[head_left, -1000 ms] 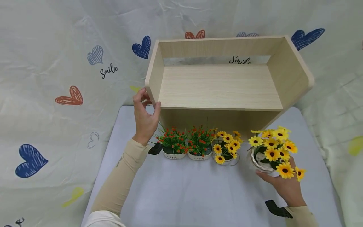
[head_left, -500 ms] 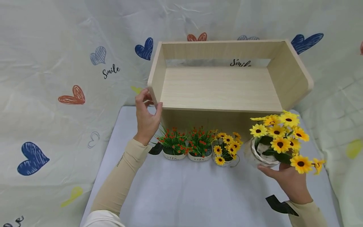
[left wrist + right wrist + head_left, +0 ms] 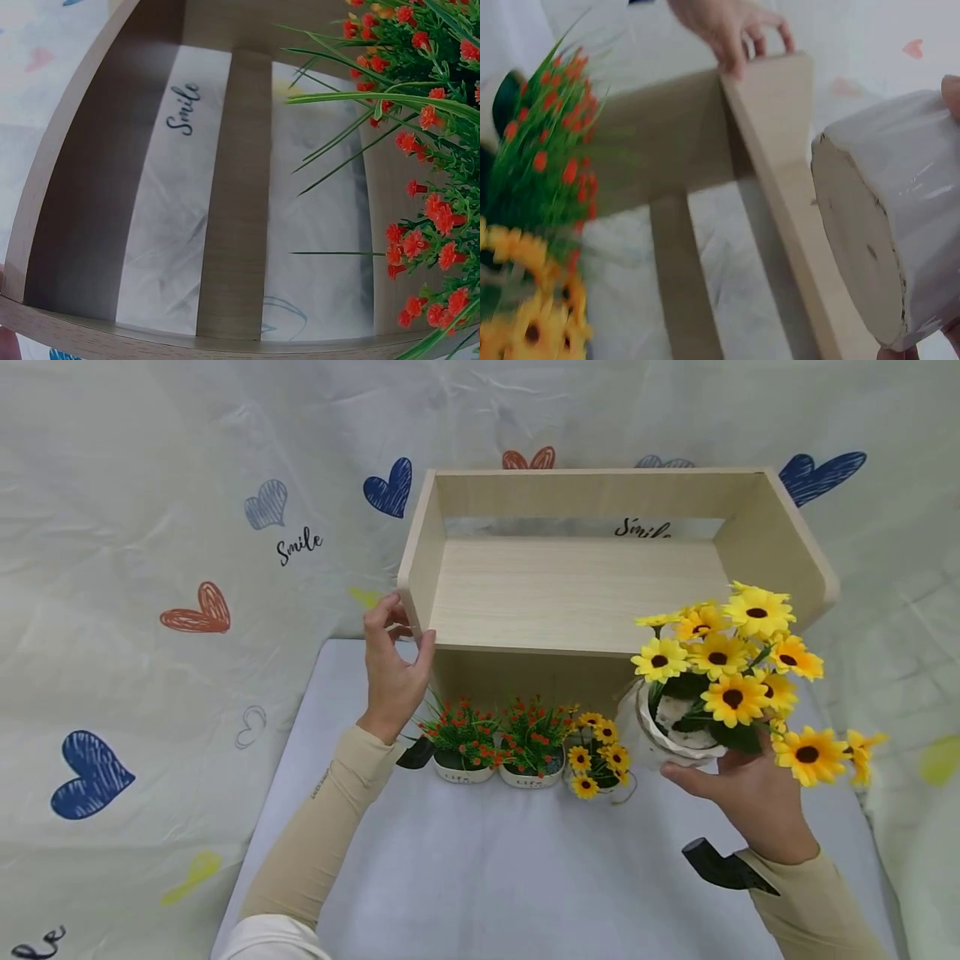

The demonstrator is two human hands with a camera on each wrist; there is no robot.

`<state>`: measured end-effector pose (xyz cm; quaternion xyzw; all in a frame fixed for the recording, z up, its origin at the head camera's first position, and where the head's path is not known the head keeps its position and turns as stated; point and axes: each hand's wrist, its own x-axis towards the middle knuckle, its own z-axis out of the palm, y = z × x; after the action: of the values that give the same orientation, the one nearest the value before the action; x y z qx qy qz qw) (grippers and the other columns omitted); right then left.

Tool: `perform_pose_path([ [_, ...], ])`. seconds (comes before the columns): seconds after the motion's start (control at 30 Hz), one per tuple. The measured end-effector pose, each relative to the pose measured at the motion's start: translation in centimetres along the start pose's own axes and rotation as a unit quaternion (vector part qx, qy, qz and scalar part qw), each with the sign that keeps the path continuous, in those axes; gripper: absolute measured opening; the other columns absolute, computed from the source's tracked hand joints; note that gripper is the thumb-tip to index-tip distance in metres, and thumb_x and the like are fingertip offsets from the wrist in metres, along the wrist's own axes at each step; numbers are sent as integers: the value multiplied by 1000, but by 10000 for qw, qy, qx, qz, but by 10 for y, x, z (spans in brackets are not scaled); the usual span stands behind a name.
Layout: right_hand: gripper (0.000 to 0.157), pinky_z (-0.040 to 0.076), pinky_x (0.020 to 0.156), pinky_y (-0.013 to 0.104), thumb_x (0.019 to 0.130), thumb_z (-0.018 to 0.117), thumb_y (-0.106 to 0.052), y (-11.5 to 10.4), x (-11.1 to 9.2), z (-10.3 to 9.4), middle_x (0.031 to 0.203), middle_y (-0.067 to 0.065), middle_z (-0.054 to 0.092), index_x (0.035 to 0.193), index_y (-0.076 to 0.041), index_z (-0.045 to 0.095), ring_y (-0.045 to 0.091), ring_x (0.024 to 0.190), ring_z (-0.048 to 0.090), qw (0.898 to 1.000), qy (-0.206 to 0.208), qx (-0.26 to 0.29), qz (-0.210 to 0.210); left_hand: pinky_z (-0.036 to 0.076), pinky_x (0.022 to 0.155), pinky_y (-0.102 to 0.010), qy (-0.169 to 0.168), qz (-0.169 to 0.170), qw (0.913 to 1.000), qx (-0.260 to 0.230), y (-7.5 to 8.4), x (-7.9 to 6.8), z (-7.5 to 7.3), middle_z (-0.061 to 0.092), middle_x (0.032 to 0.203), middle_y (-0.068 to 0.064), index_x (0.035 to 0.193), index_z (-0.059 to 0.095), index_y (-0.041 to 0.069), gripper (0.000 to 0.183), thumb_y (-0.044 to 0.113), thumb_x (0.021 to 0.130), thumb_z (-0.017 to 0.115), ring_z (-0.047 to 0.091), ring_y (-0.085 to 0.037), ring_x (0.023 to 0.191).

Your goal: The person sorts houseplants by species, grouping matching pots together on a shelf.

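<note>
My left hand (image 3: 393,672) grips the front left edge of a pale two-tier wooden shelf (image 3: 570,589), thumb on the front and fingers curled along the outer side. In my right hand (image 3: 765,797) is a white flowerpot (image 3: 922,195) with large yellow sunflowers (image 3: 733,697). It is held up at the shelf's front right, overlapping the upper board in the head view. The right wrist view shows the pot's flat underside, with a fingertip (image 3: 954,94) at its side. Most of the right fingers are hidden behind pot and blooms.
Two small white pots with red flowers (image 3: 461,735) and a smaller pot of yellow flowers (image 3: 600,756) stand in a row before the lower tier. A white cloth covers the table (image 3: 480,877). Behind hangs a curtain (image 3: 187,510) printed with hearts.
My right hand has raised the sunflower pot from near the tabletop, up and forward to the upper board's height. The left hand keeps its hold on the shelf.
</note>
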<state>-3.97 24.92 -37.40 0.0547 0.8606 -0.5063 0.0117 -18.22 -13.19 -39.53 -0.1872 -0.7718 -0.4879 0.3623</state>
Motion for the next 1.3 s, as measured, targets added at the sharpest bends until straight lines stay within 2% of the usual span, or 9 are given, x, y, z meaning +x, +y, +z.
perform_pose_path([
  [0.07,95,48,84,6,86,79,-2,-10,5,5,163,-1,42,163,-10,23,-20,124,43,9979,55,521,-373,53,86,-35,-8,23,10000,-37,-1,0,0,53,116,-27,141,35,8,58,-4,94,66,57,-35,103],
  [0.13,81,49,69,12,89,79,-13,-22,7,7,126,-6,66,155,-7,33,-13,95,56,9996,-3,-11,-286,53,85,-35,2,28,10000,-60,-3,0,1,53,116,-27,141,36,8,57,-4,94,66,57,-35,103],
  [0.3,55,35,52,21,87,81,-38,-45,20,9,65,-24,47,116,2,57,-4,57,42,9939,-127,-1082,-152,54,85,-35,15,31,10000,-58,-4,0,1,54,113,-27,140,36,8,57,-4,93,66,57,-34,102],
  [0.4,57,47,64,16,83,86,-20,-58,34,14,89,-30,63,131,-5,57,-5,75,58,9979,-59,-247,-601,54,84,-35,9,53,10000,-6,-3,1,0,53,114,-26,140,36,7,57,-5,93,66,57,-35,102],
  [0.47,56,51,70,18,81,86,-10,-69,45,20,103,-19,67,130,-9,58,3,87,62,9938,-76,327,-1058,54,84,-35,-3,76,10000,51,-2,2,-1,53,115,-26,140,36,7,57,-5,93,66,57,-35,102],
  [0.53,89,53,92,14,73,85,10,-79,59,27,134,-11,61,148,-13,43,7,118,61,9742,-200,1490,-1681,54,84,-36,-4,104,9999,84,-1,3,-2,53,115,-26,140,36,7,57,-5,93,66,56,-35,102],
  [0.63,100,44,111,14,66,82,22,-93,76,37,153,2,50,152,-10,42,16,141,48,9415,-419,2485,-2239,54,84,-36,8,121,9999,94,0,3,-2,52,115,-26,140,36,6,57,-6,93,67,56,-35,102],
  [0.9,87,45,112,16,71,87,9,-114,107,54,147,4,59,147,-12,52,17,136,55,9456,-331,2255,-2320,53,82,-35,-32,55,9999,-95,-2,1,-1,52,116,-26,140,36,6,57,-5,93,66,56,-35,101],
  [1.3,96,39,123,44,75,92,-16,-124,152,79,153,0,49,154,-31,38,20,141,51,9770,-411,1361,-1590,56,80,-38,-37,114,9999,21,-4,1,-2,53,114,-27,140,35,5,56,-2,94,66,57,-36,102],
])
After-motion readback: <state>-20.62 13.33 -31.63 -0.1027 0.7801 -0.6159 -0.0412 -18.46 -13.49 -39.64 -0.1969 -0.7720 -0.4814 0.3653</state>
